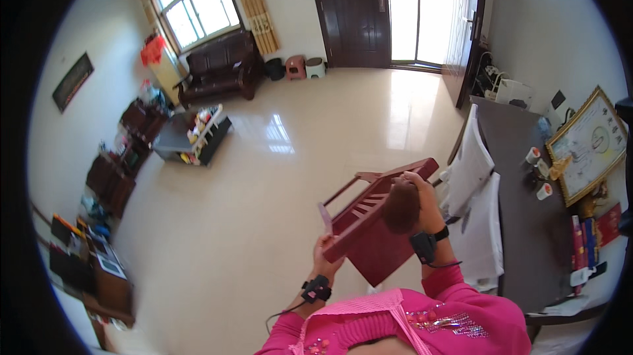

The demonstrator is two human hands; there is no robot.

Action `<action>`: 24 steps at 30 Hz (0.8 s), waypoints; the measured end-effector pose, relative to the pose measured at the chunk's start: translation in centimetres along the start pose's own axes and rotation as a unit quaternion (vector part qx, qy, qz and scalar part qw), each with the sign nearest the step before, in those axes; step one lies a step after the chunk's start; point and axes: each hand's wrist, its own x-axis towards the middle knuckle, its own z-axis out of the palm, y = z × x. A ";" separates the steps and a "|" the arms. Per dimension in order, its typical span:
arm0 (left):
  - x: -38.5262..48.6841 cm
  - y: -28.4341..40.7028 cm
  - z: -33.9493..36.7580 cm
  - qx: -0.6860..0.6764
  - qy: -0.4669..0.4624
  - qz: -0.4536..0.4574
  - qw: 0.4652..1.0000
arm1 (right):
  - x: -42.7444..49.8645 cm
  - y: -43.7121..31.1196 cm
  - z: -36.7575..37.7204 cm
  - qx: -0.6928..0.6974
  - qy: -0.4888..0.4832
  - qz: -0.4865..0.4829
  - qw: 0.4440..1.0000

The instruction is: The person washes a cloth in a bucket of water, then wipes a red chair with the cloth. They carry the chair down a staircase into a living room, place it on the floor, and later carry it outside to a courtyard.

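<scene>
A dark red wooden chair (378, 251), or similar piece of slatted furniture, is held tilted in front of my body. My left hand (329, 253) grips its lower left corner, at the end of a thick rail. Higher up on the right, my right hand (423, 191) is at the upper end of the frame, its fingers curled over the rail. A brown rounded object (401, 206) lies against that hand and covers part of the frame; whether it is a cloth or a padded part, I cannot tell. Both wrists wear black strapped devices.
At right stands a dark table (524, 236) with white-covered chairs (472, 231) along it and a gold-framed picture (588, 144) on top. A low coffee table (180, 132) and a brown sofa (217, 65) are farther left. The door (462, 33) stands open.
</scene>
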 end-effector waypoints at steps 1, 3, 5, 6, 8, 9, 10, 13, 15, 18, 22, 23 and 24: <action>1.2 0.3 0.5 0.011 -0.032 -0.028 0.999 | 1.0 -0.1 -0.2 0.036 0.025 0.046 0.998; 4.1 1.3 1.9 0.043 0.011 -0.023 0.999 | 3.1 -0.2 -0.5 0.020 0.073 0.034 0.997; 7.3 1.7 3.4 0.042 0.025 -0.035 0.998 | 6.0 -0.5 -1.5 -0.021 0.066 -0.006 0.998; 8.9 1.8 4.1 0.058 0.035 -0.044 0.997 | 7.3 -0.5 -2.3 -0.127 0.064 -0.056 0.988; 12.8 1.6 5.4 0.076 0.004 -0.062 0.995 | 10.3 -0.4 -4.4 -0.234 0.116 -0.066 0.963; 14.6 1.5 6.1 0.102 0.046 -0.064 0.992 | 11.9 -0.5 -5.5 -0.249 0.081 -0.092 0.961; 17.0 1.4 6.8 0.120 0.036 -0.068 0.990 | 13.5 -0.4 -6.8 -0.221 0.112 -0.094 0.964; 23.5 1.8 8.7 0.091 0.041 -0.128 0.987 | 18.8 -0.6 -10.0 -0.058 0.130 -0.053 0.988; 28.1 1.4 10.5 0.053 0.042 -0.171 0.983 | 22.2 -1.5 -11.7 0.021 0.207 0.006 0.978; 32.2 1.4 13.2 0.102 0.046 -0.189 0.975 | 25.4 -2.9 -12.4 -0.031 0.234 -0.041 0.971; 38.2 0.9 16.4 0.095 -0.005 -0.229 0.969 | 29.8 -5.3 -14.4 0.036 0.286 -0.020 0.957; 39.4 0.6 16.9 0.110 0.032 -0.248 0.962 | 30.1 -5.5 -14.6 0.043 0.289 -0.020 0.956; 41.4 0.4 17.4 0.115 0.025 -0.254 0.960 | 31.4 -5.9 -15.6 0.043 0.307 -0.023 0.951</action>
